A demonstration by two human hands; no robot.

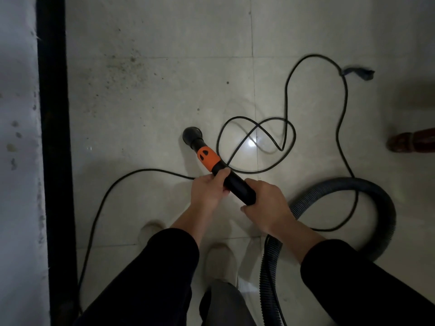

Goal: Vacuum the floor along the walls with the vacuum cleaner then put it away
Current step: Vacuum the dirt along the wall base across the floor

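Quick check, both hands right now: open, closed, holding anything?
Left hand: closed, fingers curled round the vacuum wand just behind its orange collar.
Right hand: closed round the wand's rear end, near the hose.

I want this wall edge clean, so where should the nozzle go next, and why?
Probably slide the nozzle forward and left onto the specks beside the black baseboard: it sits short of them, your left hand and right hand grip the wand, and the cord loops lie right of it.
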